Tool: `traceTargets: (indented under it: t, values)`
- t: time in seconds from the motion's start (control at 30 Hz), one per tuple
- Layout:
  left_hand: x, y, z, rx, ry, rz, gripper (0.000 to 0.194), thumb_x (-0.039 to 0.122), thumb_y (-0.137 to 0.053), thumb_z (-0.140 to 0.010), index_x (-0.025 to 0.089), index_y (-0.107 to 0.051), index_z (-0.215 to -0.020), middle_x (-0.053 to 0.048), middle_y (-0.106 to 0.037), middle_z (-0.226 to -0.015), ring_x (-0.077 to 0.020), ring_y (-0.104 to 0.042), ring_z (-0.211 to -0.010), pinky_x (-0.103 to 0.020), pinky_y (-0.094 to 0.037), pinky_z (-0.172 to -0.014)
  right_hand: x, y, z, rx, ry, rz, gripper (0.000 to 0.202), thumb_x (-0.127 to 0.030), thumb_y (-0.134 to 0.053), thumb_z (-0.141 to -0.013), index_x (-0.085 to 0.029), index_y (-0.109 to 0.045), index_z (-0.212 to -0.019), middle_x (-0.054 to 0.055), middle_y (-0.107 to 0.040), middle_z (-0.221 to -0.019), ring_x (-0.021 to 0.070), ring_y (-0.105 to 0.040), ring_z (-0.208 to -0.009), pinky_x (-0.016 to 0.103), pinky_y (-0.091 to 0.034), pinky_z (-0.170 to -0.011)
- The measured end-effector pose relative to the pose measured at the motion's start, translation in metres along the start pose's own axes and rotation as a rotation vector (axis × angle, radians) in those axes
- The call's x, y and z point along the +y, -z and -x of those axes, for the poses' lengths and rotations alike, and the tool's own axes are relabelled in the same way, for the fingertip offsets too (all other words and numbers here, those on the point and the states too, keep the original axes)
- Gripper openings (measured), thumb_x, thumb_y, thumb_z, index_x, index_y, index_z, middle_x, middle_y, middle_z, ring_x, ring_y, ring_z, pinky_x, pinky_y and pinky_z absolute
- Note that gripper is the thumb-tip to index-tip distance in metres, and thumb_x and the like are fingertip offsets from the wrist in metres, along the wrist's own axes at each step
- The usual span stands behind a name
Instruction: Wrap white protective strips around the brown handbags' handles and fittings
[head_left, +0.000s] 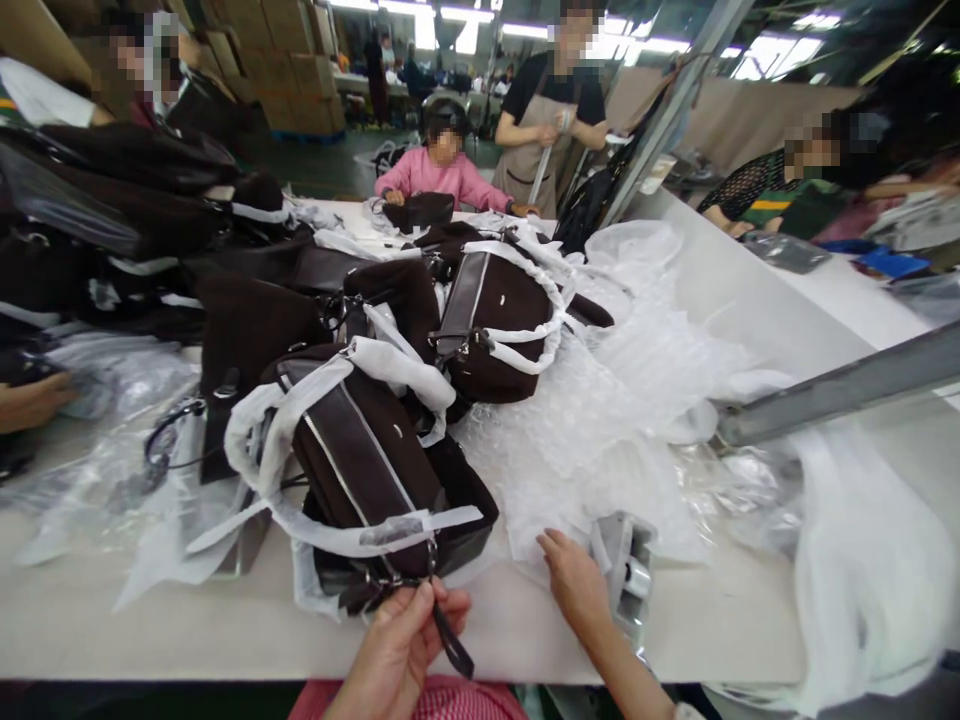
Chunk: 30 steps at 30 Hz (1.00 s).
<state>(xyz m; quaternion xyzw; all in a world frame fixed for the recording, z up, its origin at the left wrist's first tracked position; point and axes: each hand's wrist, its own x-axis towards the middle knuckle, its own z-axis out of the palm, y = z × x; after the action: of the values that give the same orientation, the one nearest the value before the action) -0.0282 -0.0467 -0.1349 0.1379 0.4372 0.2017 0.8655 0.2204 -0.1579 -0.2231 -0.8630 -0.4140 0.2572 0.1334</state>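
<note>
A dark brown handbag (367, 440) lies on the table in front of me, its handles (281, 440) wrapped in white protective material. At its near end, my left hand (409, 635) pinches a short dark leather strap (452, 640) between thumb and fingers; the strap's end hangs below them. To the right, my right hand (576, 585) is held with its fingers stretched out, at the near edge of the bubble wrap (592, 430). Close beside that hand stands a grey tape dispenser (628, 575). Whether the right fingertips touch the wrap I cannot tell.
Another wrapped handbag (499, 320) lies just behind, and more dark bags (112, 210) pile up on the left. A slanted metal bar (847, 395) crosses the right side near white foam sheeting (862, 570). Several people work around the tables; one person's hand (34, 400) is at the left edge.
</note>
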Motion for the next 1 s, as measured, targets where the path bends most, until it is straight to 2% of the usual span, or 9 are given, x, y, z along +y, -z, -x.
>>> traceTargets:
  t: [0.13, 0.27, 0.4, 0.53, 0.6, 0.67, 0.8, 0.9, 1.0]
  values:
    - [-0.002, -0.01, 0.0, 0.035, -0.021, -0.001, 0.036, 0.043, -0.086, -0.068, 0.014, -0.07, -0.084, -0.012, -0.074, -0.096, -0.0276, -0.067, -0.104, -0.041, -0.048, -0.097, 0.018, -0.008, -0.023, -0.061, 0.019, 0.155, 0.044, 0.004, -0.03, -0.086, -0.015, -0.064, -0.105, 0.019, -0.064, -0.116, 0.0263, -0.066, -0.091, 0.035, -0.046, -0.072]
    - [0.0, -0.025, 0.0, 0.041, -0.04, -0.01, 0.038, 0.046, -0.088, -0.063, 0.016, -0.073, -0.08, -0.01, -0.074, -0.097, -0.026, -0.061, -0.109, -0.034, -0.047, -0.091, 0.024, -0.007, -0.028, -0.123, 0.055, 0.168, 0.031, 0.001, -0.039, -0.085, -0.014, -0.066, -0.087, 0.016, -0.068, -0.09, 0.0289, -0.066, -0.085, 0.036, -0.044, -0.073]
    - [0.001, -0.035, -0.004, 0.1, -0.038, -0.012, 0.044, 0.048, -0.093, -0.052, 0.016, -0.074, -0.075, -0.008, -0.073, -0.102, -0.0151, -0.058, -0.088, -0.024, -0.044, -0.074, 0.023, 0.014, -0.017, -0.172, 0.101, 0.022, 0.021, -0.012, -0.047, -0.087, -0.016, -0.066, -0.079, 0.012, -0.069, -0.087, 0.0283, -0.065, -0.091, 0.035, -0.044, -0.079]
    - [0.0, -0.038, -0.008, 0.073, -0.023, 0.008, 0.04, 0.043, -0.093, -0.054, 0.015, -0.074, -0.075, -0.009, -0.073, -0.103, -0.011, -0.054, -0.078, -0.02, -0.039, -0.064, 0.002, 0.034, 0.012, -0.246, 0.079, -0.208, 0.037, -0.042, -0.04, -0.096, -0.018, -0.066, -0.088, 0.001, -0.062, -0.062, 0.0164, -0.057, -0.057, 0.025, -0.041, -0.055]
    - [0.0, -0.039, -0.01, 0.05, -0.026, 0.013, 0.038, 0.041, -0.093, -0.056, 0.014, -0.074, -0.075, -0.01, -0.072, -0.104, -0.0115, -0.055, -0.076, -0.02, -0.037, -0.061, -0.017, 0.041, 0.03, -0.299, 0.021, -0.421, 0.047, -0.054, -0.038, -0.093, -0.017, -0.067, -0.092, -0.003, -0.056, -0.053, 0.0116, -0.043, -0.042, 0.023, -0.032, -0.045]
    - [0.0, -0.04, -0.01, 0.039, -0.027, 0.016, 0.036, 0.038, -0.093, -0.057, 0.013, -0.074, -0.075, -0.011, -0.072, -0.104, -0.0119, -0.056, -0.075, -0.021, -0.036, -0.059, -0.038, 0.046, 0.047, -0.328, -0.039, -0.67, 0.051, -0.062, -0.047, -0.086, -0.016, -0.068, -0.09, -0.002, -0.058, -0.054, 0.009, -0.037, -0.041, 0.022, -0.026, -0.043]
    - [0.001, -0.042, -0.01, 0.037, -0.02, 0.039, 0.039, 0.037, -0.095, -0.051, 0.012, -0.074, -0.074, -0.011, -0.073, -0.1, -0.0121, -0.056, -0.075, -0.02, -0.034, -0.055, -0.067, 0.046, 0.067, -0.204, -0.071, -0.857, 0.044, -0.06, -0.066, -0.075, -0.017, -0.065, -0.066, -0.001, -0.056, -0.052, 0.0098, -0.041, -0.047, 0.023, -0.03, -0.047]
    - [0.003, -0.041, -0.01, 0.034, -0.001, 0.051, 0.043, 0.038, -0.096, -0.048, 0.012, -0.073, -0.073, -0.011, -0.073, -0.099, -0.0107, -0.055, -0.072, -0.02, -0.036, -0.056, -0.071, 0.038, 0.073, -0.098, -0.072, -0.918, 0.042, -0.058, -0.071, -0.072, -0.019, -0.06, -0.061, -0.003, -0.05, -0.05, 0.0118, -0.044, -0.049, 0.024, -0.034, -0.051]
    - [0.004, -0.039, -0.01, 0.014, 0.023, 0.056, 0.036, 0.034, -0.094, -0.055, 0.012, -0.073, -0.075, -0.012, -0.073, -0.104, -0.0108, -0.057, -0.074, -0.019, -0.038, -0.058, -0.068, 0.031, 0.08, -0.098, -0.103, -0.892, 0.042, -0.059, -0.07, -0.073, -0.019, -0.06, -0.064, -0.005, -0.042, -0.048, 0.0112, -0.037, -0.046, 0.026, -0.027, -0.047]
